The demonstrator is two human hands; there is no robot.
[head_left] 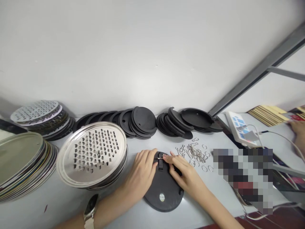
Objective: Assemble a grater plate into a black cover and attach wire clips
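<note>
A black round plate (160, 194) lies on the table with a small oval sticker and a short black strap (160, 164) near its far edge. My left hand (143, 168) grips the plate's upper left side, its fingers over the edge and its thumb beside the strap. With bent fingers, my right hand (183, 171) pinches a small metal ring (164, 156) at the strap's top; the fingertips partly hide it. Right of the plate is a loose pile of metal clips and rings (196, 154).
A stack with a perforated metal grater disc (95, 156) on top stands left. Farther left are stacked round plates (19, 156) and more grater discs (35, 111). Black plates (144, 121) line the wall. A white power strip (238, 128) and wooden pieces (268, 116) are at right, near another person's hand (299, 132).
</note>
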